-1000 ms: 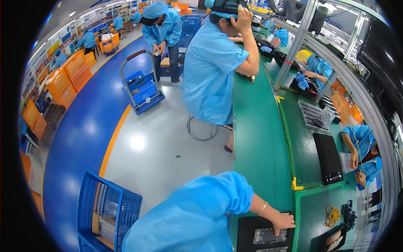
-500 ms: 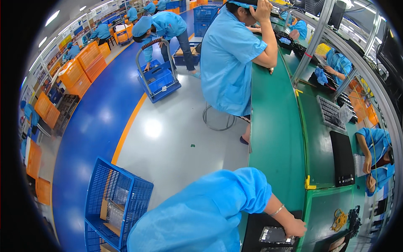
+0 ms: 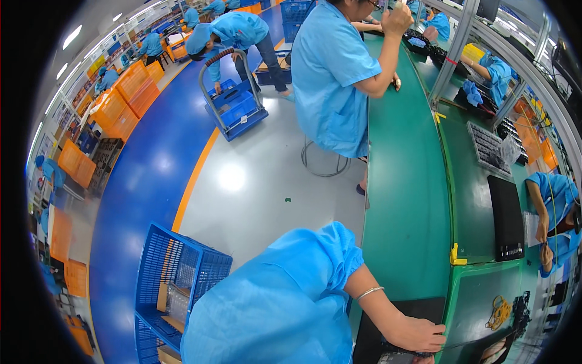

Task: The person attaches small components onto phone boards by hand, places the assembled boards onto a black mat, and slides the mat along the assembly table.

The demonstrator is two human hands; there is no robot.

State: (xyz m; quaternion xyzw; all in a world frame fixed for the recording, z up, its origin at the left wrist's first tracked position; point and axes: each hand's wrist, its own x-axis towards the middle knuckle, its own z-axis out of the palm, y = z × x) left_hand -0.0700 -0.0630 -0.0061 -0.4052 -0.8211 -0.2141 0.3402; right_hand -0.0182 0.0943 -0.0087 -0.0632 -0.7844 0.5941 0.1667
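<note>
My left hand (image 3: 418, 333), reached across from a blue sleeve with a bracelet at the wrist, is over the black mat (image 3: 418, 308) at the bottom edge of the view. Its fingers are bent and pressed together, and what they grip is hidden. Under the palm, part of a dark flat piece (image 3: 391, 357) shows, mostly covered by the hand. A sliver of skin shows below the fingers at the frame's edge; whether it is my thumb or part of the other hand I cannot tell. My right hand is not plainly seen.
Beside the hand runs the green bench (image 3: 400, 200), with yellow bands (image 3: 499, 312) and a black flat case (image 3: 506, 217). Blue crates (image 3: 209, 261) stand on the floor at left. A seated co-worker (image 3: 333, 79) is ahead; another bends over a trolley (image 3: 236, 112).
My left hand has shifted slightly and now covers most of the flat piece that showed beside it before. The whole view has moved a little. The seated co-worker's raised hand has moved right.
</note>
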